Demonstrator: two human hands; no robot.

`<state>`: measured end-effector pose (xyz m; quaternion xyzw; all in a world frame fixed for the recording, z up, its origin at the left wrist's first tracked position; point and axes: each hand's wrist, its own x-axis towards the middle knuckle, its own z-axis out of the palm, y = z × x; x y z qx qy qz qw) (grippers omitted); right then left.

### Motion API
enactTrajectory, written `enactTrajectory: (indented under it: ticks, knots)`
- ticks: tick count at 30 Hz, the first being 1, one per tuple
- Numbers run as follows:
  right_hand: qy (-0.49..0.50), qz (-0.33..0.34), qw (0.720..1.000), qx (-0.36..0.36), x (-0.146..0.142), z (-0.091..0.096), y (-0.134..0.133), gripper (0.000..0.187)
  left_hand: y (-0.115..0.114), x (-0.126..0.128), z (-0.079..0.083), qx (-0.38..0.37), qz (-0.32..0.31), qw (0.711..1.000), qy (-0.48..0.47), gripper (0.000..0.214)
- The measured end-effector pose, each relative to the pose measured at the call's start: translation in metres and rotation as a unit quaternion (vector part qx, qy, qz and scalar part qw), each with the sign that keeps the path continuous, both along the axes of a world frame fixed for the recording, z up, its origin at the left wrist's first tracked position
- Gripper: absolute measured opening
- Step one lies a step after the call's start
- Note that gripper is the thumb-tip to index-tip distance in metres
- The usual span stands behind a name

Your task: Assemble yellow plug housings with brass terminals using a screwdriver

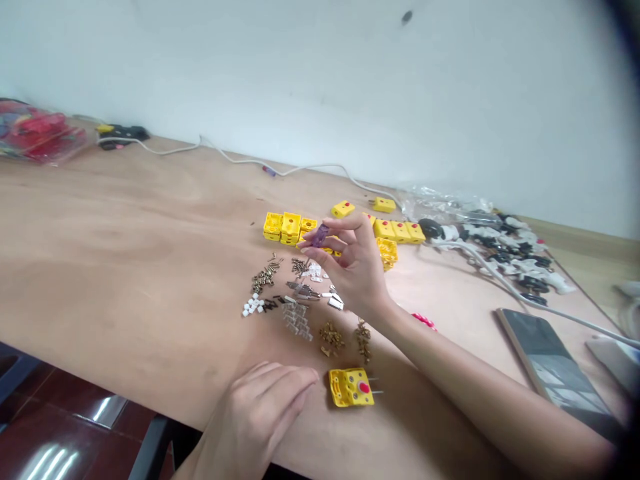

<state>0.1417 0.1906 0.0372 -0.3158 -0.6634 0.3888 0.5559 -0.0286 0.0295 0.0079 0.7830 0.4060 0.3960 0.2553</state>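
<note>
My right hand is raised over the small parts, pinching a small translucent purple plastic piece between thumb and fingertips. My left hand rests on the table near its front edge, fingers together and curled, with nothing visible in it. Just right of it lies a yellow plug housing with a red button and two metal pins pointing right. Beyond are heaps of brass pieces, clear plastic parts, white cubes, metal strips and screws.
Stacked yellow housings and finished-looking yellow plugs stand behind the heaps. Black and white plugs lie at right, near a phone. A white cable runs along the wall. A bag of red items sits far left.
</note>
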Motion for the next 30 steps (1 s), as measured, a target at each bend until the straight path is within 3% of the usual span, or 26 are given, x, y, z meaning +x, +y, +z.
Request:
enactTrajectory:
  ticks: [5, 10, 17, 30]
  knots:
    - [0.005, -0.003, 1.000, 0.030, 0.009, 0.019, -0.017, 0.036, 0.002, 0.001, -0.001, 0.022, -0.004, 1.000, 0.000, 0.022]
    - [0.010, -0.033, 0.999, 0.039, 0.032, 0.041, -0.071, 0.043, 0.006, 0.005, 0.006, -0.019, 0.001, 1.000, -0.015, 0.014]
    - [0.016, -0.130, 0.991, -0.003, 0.055, 0.032, -0.147, 0.066, 0.011, 0.018, 0.014, -0.076, -0.019, 0.996, 0.049, 0.017]
    - [0.045, -0.121, 0.992, -0.010, 0.053, 0.017, -0.152, 0.066, 0.012, 0.028, 0.010, -0.049, 0.011, 0.996, 0.077, 0.015]
